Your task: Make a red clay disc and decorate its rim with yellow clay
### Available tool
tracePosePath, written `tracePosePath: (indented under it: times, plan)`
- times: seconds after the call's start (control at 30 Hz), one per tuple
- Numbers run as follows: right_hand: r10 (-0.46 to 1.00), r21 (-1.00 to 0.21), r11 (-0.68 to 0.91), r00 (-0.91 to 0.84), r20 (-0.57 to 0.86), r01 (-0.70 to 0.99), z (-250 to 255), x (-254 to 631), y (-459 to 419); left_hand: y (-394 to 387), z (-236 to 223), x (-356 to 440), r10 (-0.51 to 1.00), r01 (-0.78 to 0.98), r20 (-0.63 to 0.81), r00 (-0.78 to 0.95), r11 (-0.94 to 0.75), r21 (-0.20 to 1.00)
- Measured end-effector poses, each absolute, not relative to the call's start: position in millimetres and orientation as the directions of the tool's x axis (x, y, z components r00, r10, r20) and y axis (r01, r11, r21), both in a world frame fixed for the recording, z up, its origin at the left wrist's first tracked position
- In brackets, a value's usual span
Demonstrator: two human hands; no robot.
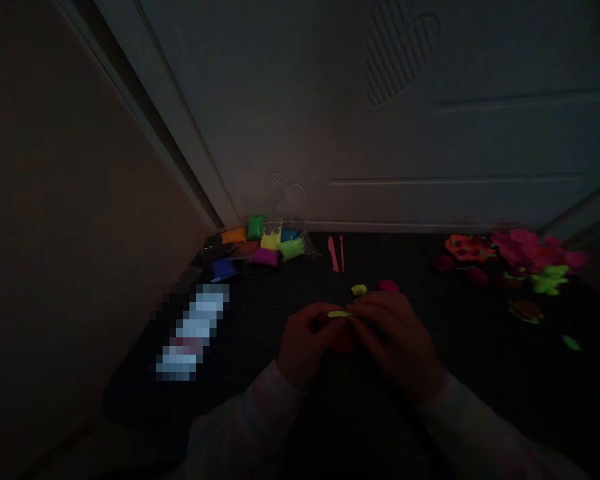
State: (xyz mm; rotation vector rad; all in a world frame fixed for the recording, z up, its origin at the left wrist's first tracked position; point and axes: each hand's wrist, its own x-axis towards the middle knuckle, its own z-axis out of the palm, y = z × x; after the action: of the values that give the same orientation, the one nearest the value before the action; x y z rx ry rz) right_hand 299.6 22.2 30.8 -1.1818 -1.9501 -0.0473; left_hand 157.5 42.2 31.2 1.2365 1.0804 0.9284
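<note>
In the dim head view, both my hands meet over the dark table. My left hand (304, 339) is closed, its fingertips pinching one end of a thin yellow-green strip of modelling clay (338, 313). The fingers of my right hand (397, 337) are closed on the strip's other end. Below the fingertips, partly hidden between the hands, is a red-orange piece (344, 341), apparently clay. Just beyond my hands lie a yellow clay lump (359, 290) and a pink-red clay piece (388, 286), the latter close to my right knuckles.
Bags of coloured clay (266, 257) are heaped at the back left. A pink plastic knife (333, 254) and a thin pink tool (343, 253) lie beyond my hands. Shaped clay figures (530, 252) crowd the right. A blurred bright rectangle (194, 332) lies left. A white panel (325, 120) rises behind.
</note>
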Motion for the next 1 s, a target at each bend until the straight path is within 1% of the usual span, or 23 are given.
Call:
tracePosePath:
  times: [0.2, 0.33, 0.5, 0.63, 0.73, 0.9, 1.0]
  plan:
    - [0.700, -0.352, 0.565, -0.208, 0.683, 0.746, 29.5, 300.8, 22.8, 42.2, 31.7, 159.5, 0.961, 0.008, -0.132, 0.244, 0.134, 0.991]
    - [0.711, -0.370, 0.553, -0.192, 0.676, 0.746, 27.3, 299.8, 22.5, 42.6, 31.7, 160.7, 0.965, -0.022, -0.133, 0.226, 0.142, 0.990]
    - [0.738, -0.405, 0.518, -0.154, 0.657, 0.754, 25.3, 299.1, 22.6, 43.2, 29.3, 159.9, 0.955, -0.109, -0.175, 0.238, 0.205, 0.973]
    - [0.740, -0.409, 0.516, -0.150, 0.656, 0.752, 26.0, 299.6, 23.2, 43.3, 27.4, 159.6, 0.955, -0.141, -0.173, 0.242, 0.211, 0.967]
    - [0.734, -0.410, 0.526, -0.155, 0.661, 0.745, 27.3, 299.4, 23.4, 43.3, 27.5, 160.4, 0.952, -0.134, -0.180, 0.249, 0.218, 0.967]
    - [0.733, -0.402, 0.539, -0.176, 0.657, 0.740, 26.5, 298.7, 23.6, 43.1, 29.4, 160.9, 0.959, -0.025, -0.130, 0.253, 0.141, 0.990]
    - [0.739, -0.406, 0.529, -0.169, 0.652, 0.745, 25.2, 299.5, 23.7, 42.6, 28.5, 161.0, 0.955, -0.057, -0.147, 0.259, 0.167, 0.984]
